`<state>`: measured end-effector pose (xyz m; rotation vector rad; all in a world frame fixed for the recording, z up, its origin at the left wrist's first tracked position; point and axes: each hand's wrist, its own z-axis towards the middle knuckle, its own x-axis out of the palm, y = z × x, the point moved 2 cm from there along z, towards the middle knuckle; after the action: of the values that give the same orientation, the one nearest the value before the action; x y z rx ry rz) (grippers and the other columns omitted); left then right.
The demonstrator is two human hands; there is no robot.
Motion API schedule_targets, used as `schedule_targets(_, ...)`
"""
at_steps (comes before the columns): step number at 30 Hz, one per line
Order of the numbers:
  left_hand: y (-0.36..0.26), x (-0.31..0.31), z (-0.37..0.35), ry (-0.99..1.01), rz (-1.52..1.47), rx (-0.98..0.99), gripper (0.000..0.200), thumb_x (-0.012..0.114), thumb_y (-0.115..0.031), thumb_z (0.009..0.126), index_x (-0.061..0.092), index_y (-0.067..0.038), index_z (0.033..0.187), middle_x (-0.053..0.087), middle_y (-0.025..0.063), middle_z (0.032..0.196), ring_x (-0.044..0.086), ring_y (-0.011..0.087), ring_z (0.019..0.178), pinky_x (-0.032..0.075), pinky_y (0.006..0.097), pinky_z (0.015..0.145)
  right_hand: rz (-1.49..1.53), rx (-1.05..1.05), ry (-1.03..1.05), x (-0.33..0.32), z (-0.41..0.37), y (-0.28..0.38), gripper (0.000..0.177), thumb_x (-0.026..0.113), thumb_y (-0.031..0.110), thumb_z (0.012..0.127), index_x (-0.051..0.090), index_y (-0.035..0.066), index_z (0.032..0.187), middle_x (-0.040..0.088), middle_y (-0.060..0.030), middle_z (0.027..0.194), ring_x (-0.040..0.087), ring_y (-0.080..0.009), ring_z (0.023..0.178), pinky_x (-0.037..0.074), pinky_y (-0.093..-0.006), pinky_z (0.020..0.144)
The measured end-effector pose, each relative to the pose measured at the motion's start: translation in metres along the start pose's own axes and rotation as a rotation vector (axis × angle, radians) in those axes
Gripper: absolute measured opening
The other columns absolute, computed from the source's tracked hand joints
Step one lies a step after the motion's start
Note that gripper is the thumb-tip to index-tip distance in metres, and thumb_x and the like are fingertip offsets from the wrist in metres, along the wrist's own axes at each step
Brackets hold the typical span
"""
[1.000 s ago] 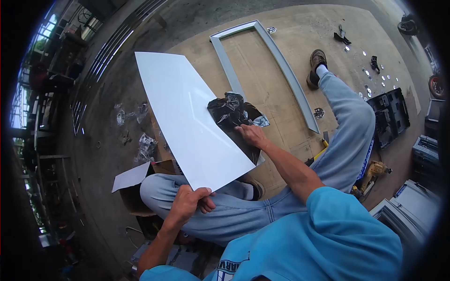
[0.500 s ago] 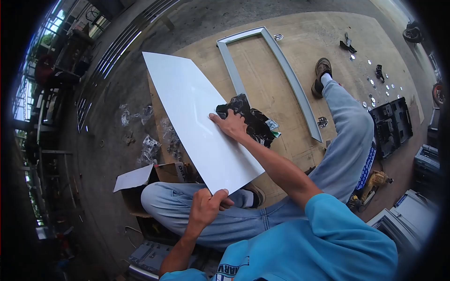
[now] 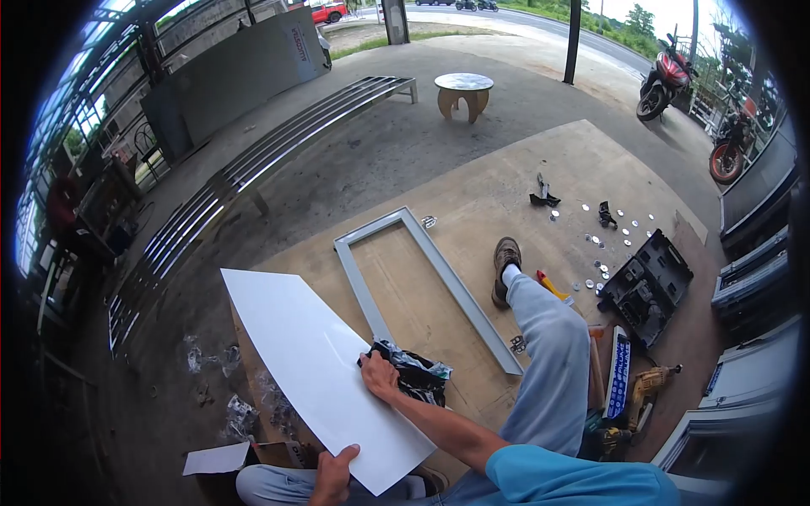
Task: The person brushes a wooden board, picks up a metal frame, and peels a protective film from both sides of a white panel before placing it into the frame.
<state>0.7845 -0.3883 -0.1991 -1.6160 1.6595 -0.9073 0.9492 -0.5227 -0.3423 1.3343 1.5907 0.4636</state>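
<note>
A white panel (image 3: 312,346) lies tilted across my lap, its far corner at the left. My left hand (image 3: 335,479) pinches the panel's near edge, thumb on top and the other fingers mostly hidden. At the panel's right edge my right hand (image 3: 380,376) has its fingers curled on a crumpled black plastic bundle (image 3: 418,378), part of which rests on the board. Beyond the bundle, a grey rectangular frame (image 3: 456,291) lies flat.
A plywood board (image 3: 557,185) carries scattered discs, an open black tool case (image 3: 648,287) and a yellow drill (image 3: 651,386). Left are clear plastic scraps (image 3: 240,415) and a cardboard box (image 3: 278,454). Metal slats (image 3: 287,139), a round stool (image 3: 463,83) and motorcycles (image 3: 669,80) stand farther off.
The view has tilted up, bringing the stool and road into sight. My right hand's fingers are now more curled over the black bundle. My left hand still holds the panel's edge.
</note>
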Motion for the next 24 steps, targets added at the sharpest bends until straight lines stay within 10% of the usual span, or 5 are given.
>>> schedule_targets(2, 0.021, 0.001, 0.001, -0.033, -0.072, 0.052, 0.034, 0.063, -0.012, 0.082, 0.056, 0.006, 0.111, 0.063, 0.0112, 0.088, 0.06, 0.0181, 0.073, 0.049, 0.029, 0.061, -0.195, -0.148, 0.022, -0.013, 0.011, -0.011, 0.045, 0.041, 0.04, 0.091, 0.053, -0.001, 0.102, 0.061, -0.0283, 0.096, 0.057, -0.0441, 0.096, 0.041, -0.0522, 0.085)
schedule_targets(6, 0.017, 0.022, -0.002, -0.015, -0.181, -0.022, 0.045, 0.058, -0.005, 0.079, 0.046, 0.01, 0.119, 0.058, 0.0176, 0.107, 0.06, 0.0275, 0.094, 0.048, 0.0363, 0.083, -0.307, -0.166, -0.061, -0.039, 0.037, -0.022, 0.043, 0.043, 0.037, 0.091, 0.055, -0.002, 0.102, 0.062, -0.0267, 0.096, 0.058, -0.0424, 0.096, 0.043, -0.051, 0.084)
schedule_targets(24, 0.001, 0.027, -0.004, 0.102, -0.386, -0.204, 0.032, 0.061, -0.012, 0.082, 0.054, 0.01, 0.105, 0.061, 0.0136, 0.094, 0.059, 0.0183, 0.085, 0.047, 0.0305, 0.077, -0.427, 0.145, -0.539, -0.166, 0.144, -0.076, 0.041, 0.053, 0.04, 0.085, 0.061, 0.002, 0.1, 0.06, -0.0245, 0.105, 0.057, -0.041, 0.101, 0.044, -0.0463, 0.086)
